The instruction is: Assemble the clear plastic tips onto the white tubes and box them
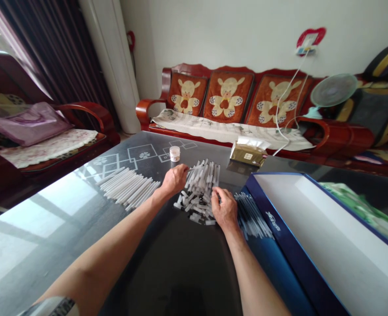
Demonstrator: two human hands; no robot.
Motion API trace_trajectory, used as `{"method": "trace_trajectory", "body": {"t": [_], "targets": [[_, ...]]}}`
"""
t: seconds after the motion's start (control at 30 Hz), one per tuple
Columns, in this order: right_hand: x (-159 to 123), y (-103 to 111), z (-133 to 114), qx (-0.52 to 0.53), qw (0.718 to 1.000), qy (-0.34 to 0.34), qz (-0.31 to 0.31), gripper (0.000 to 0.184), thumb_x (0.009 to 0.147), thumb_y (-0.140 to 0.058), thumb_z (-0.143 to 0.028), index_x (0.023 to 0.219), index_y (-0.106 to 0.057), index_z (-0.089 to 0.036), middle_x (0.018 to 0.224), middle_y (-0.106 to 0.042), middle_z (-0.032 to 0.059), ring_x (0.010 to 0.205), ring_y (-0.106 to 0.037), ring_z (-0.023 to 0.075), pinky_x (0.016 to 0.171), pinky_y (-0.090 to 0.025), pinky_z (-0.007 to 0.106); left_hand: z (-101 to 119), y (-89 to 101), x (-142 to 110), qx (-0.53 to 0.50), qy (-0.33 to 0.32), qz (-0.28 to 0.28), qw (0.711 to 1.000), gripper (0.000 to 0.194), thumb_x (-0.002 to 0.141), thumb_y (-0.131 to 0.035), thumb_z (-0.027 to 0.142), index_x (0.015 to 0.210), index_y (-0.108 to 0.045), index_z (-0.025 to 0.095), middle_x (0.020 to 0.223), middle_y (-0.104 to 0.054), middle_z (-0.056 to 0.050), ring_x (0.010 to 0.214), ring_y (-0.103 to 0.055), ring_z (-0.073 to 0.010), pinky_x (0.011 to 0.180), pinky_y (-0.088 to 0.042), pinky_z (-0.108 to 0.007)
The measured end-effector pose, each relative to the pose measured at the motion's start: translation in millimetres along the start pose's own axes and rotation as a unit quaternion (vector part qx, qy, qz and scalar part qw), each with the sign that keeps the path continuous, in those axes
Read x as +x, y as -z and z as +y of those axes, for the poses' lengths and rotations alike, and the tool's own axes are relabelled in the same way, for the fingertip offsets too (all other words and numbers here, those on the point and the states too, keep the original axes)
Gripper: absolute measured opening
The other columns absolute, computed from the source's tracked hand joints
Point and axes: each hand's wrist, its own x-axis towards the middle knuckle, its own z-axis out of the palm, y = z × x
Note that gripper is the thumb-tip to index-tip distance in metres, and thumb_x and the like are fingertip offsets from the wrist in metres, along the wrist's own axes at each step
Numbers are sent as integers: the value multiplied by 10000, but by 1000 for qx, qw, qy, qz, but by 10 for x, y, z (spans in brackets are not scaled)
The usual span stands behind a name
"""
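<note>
1. Pale tubes (210, 172): these are lying in a loose heap between the two hands, just right of the left hand and beyond the fingertips of the right hand.
2. Small pale caps (197, 206): these are lying scattered along the near edge of that heap, just left of the right hand.
3. Left hand (174, 180): this is reaching to the left edge of the heap. Its fingers are bunching narrowly together; whether they are gripping a piece cannot be told.
4. Right hand (226, 208): this is hovering or resting at the right edge of the heap, palm down, with its fingers curling loosely inward. Contact with a piece cannot be confirmed.
5. White rods (129, 188): these are lying side by side in a row, left of the left hand.
6. Thin clear tubes (253, 219): these are lying in a bundle just right of the right hand.
7. Blue box (281, 228): this is standing right of the bundle and the right hand, its white interior facing up.
8. Small jar (174, 154): this is standing beyond the left hand.
9. Tissue box (247, 153): this is standing beyond the right hand.
10. Bench (180, 263): this is carrying all items above, its dark glossy top extending beneath both hands.
11. Sofa (151, 109): this is standing beyond both hands.
</note>
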Motion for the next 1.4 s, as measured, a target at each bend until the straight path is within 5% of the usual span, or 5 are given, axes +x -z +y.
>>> {"method": "trace_trajectory", "body": {"t": [0.13, 0.4, 0.6, 0.93, 1.4], "targets": [[13, 14, -15, 6, 1000, 3, 28, 272, 906, -426, -245, 1025, -649, -145, 936, -687, 103, 886, -611, 225, 821, -472, 357, 156, -41, -327, -15, -110, -12, 994, 248, 894, -398, 146, 1029, -604, 174, 889, -644, -55, 839, -581, -163, 791, -452, -271], [9, 57, -64, 37, 999, 37, -3, 175, 880, -514, -251, 898, -675, -184, 875, -690, 69, 849, -622, 198, 819, -473, 337, 148, -132, -479, -13, -178, -22, 984, 232, 913, -391, 161, 1007, -604, 170, 853, -636, -51, 796, -557, -173, 793, -434, -308], [18, 86, -80, 58, 998, 29, -19, 199, 863, -530, -245, 1014, -642, -180, 871, -676, 66, 840, -619, 196, 801, -481, 339, 100, -109, -440, -4, -163, -2, 987, 270, 890, -393, 128, 1059, -598, 178, 869, -624, -51, 802, -540, -176, 801, -420, -314], [40, 99, -133, 58, 997, 37, -26, 147, 871, -518, -275, 810, -620, -188, 799, -672, 59, 790, -614, 192, 761, -469, 329, 262, -52, -484, 59, -201, 2, 978, 283, 930, -415, 348, 1106, -574, 194, 811, -601, -41, 773, -544, -190, 785, -396, -346], [42, 93, -162, 68, 995, 31, -58, 196, 905, -459, -285, 796, -591, -191, 799, -645, 62, 794, -586, 185, 763, -453, 322, 369, -56, -497, 79, -189, -28, 978, 331, 968, -319, 342, 1029, -623, 224, 783, -560, -44, 765, -486, -181, 765, -355, -335]]}}
